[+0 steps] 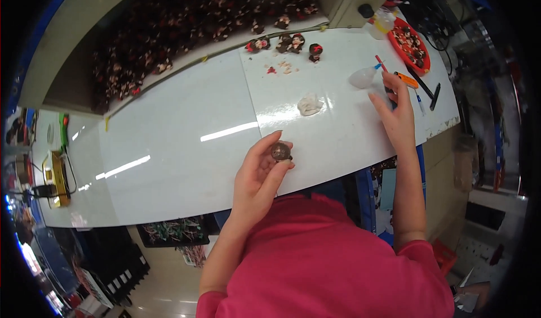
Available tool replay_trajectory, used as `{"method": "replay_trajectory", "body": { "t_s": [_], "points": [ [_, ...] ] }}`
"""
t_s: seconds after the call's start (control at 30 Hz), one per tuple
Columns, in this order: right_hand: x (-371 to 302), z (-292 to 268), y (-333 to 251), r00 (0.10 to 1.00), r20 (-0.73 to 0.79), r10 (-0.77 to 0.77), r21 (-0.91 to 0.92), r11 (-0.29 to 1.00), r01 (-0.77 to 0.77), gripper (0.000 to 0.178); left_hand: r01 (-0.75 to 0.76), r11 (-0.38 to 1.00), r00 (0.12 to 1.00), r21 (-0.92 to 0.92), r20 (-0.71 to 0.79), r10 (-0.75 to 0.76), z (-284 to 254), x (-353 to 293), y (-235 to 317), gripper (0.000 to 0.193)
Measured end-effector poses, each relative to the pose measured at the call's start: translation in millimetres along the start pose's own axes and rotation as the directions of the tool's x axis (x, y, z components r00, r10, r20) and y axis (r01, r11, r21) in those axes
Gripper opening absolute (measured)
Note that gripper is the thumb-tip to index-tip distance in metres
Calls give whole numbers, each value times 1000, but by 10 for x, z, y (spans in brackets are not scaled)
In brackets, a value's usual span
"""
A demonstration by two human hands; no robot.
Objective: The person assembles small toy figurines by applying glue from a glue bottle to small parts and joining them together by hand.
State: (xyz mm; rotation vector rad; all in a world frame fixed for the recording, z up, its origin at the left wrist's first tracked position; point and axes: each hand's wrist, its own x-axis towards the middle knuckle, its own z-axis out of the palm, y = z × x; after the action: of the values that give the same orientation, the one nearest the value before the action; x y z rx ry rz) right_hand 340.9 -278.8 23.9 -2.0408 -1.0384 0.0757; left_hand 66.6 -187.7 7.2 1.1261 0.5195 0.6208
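My left hand is closed around a small, dark brown, ball-shaped piece, gripped between thumb and fingers above the table's near edge. It looks like a doll's head, though its fine detail is too small to read. Farther right, my right hand reaches over the tools with thumb and fingers apart. Right by its fingertips are a translucent squeeze bottle with a blue tip and a red stick. Something dark lies by its palm, partly hidden by the fingers.
A crumpled white wad lies mid-table. Beyond it sit small brown figurines and tiny loose parts. A shelf full of figurines runs along the back. An orange-handled cutter and a red basket stand at right.
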Motion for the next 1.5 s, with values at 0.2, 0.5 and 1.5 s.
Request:
{"method": "replay_trajectory", "body": {
  "t_s": [0.2,0.5,1.5],
  "points": [
    [13,1452,-903,970,165,177,-65,984,-168,37,-59,993,998,100,-15,61,-1570,-208,273,40],
    [-115,1445,-1273,973,228,34,285,953,-100,25,-195,973,977,126,-67,204,-1798,-277,231,38],
    [-415,1425,-2209,657,423,-624,56,742,668,38,-217,945,964,244,-96,247,-1905,-296,279,38]
  ]
}}
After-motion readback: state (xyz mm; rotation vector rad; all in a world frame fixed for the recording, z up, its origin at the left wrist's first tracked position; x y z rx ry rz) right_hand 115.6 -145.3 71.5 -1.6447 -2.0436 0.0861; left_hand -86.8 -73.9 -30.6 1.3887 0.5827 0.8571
